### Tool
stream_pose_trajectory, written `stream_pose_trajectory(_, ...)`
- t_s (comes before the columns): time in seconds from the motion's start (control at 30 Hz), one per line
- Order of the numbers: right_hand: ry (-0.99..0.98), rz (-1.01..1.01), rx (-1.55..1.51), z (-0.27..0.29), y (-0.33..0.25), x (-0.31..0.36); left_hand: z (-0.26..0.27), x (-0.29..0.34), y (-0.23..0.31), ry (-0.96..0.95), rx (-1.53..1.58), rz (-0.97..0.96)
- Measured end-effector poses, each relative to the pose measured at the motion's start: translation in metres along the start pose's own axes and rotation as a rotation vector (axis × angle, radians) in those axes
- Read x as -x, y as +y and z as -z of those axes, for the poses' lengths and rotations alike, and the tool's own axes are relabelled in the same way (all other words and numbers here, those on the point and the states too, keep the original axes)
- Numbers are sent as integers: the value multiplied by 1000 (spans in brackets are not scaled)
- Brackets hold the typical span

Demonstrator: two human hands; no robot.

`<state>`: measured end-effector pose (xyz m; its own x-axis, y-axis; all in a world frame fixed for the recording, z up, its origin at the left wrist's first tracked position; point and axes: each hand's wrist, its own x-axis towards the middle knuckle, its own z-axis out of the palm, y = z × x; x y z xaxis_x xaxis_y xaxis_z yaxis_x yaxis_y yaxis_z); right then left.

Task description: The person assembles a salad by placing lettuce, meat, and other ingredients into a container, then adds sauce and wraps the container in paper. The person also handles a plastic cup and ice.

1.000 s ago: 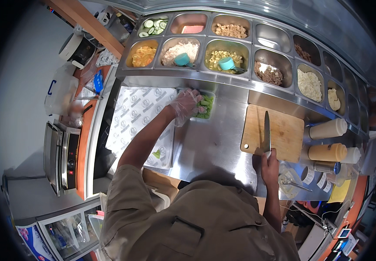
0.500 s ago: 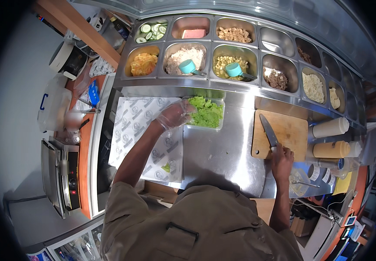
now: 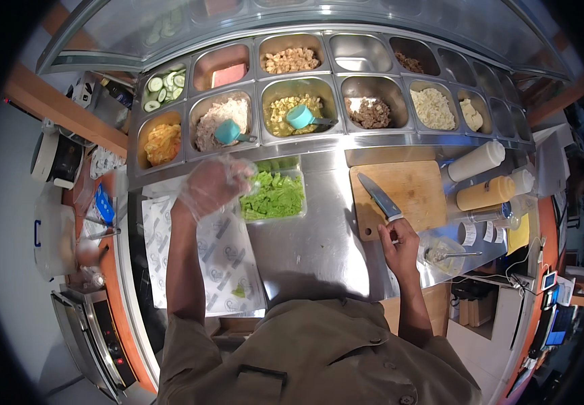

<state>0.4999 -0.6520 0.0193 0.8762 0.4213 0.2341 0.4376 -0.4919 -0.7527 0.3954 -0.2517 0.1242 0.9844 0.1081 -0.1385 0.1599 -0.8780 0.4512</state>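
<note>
My left hand (image 3: 216, 183), in a clear plastic glove, is raised over the top of the printed paper sheets (image 3: 217, 260), at the left edge of a lettuce tub. Its fingers are curled together, and what they hold, if anything, cannot be made out. Chopped green lettuce (image 3: 273, 197) fills the clear tub (image 3: 303, 177). My bare right hand (image 3: 401, 248) is closed round the handle of a knife (image 3: 381, 196). The blade lies over the wooden cutting board (image 3: 416, 192), pointing up and left. A scrap of lettuce (image 3: 238, 291) lies on the paper.
Metal pans of fillings line the far side, including cucumber slices (image 3: 165, 88) and two with turquoise scoops (image 3: 299, 117). Sauce bottles (image 3: 486, 194) lean right of the board, near a small tub with a spoon (image 3: 443, 255). A press grill (image 3: 106, 341) stands at the left.
The view has shifted, so the counter sits further left in the picture. My left hand has lifted up and left from the lettuce. My right hand stays on the knife handle.
</note>
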Motion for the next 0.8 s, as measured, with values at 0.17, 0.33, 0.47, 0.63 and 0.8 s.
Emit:
stream_pose_trajectory(0.17, -94, -164, -141, -8, 13, 32, 3, -89, 56, 329, 301, -358)
stream_pose_trajectory(0.33, -210, -159, -166, -3, 25, 46, -36, -219, 117, 111, 383, -456)
stream_pose_trajectory(0.47, -278, -173, -268, 9, 36, 47, -77, -291, 151, -190, -349, -168)
stream_pose_trajectory(0.63, -259, -75, -339, 24, 53, 43, -115, -339, 141, -341, -506, 6)
stream_pose_trajectory(0.8, -316, -38, -351, 34, 69, 40, -150, -354, 111, -159, -501, -6)
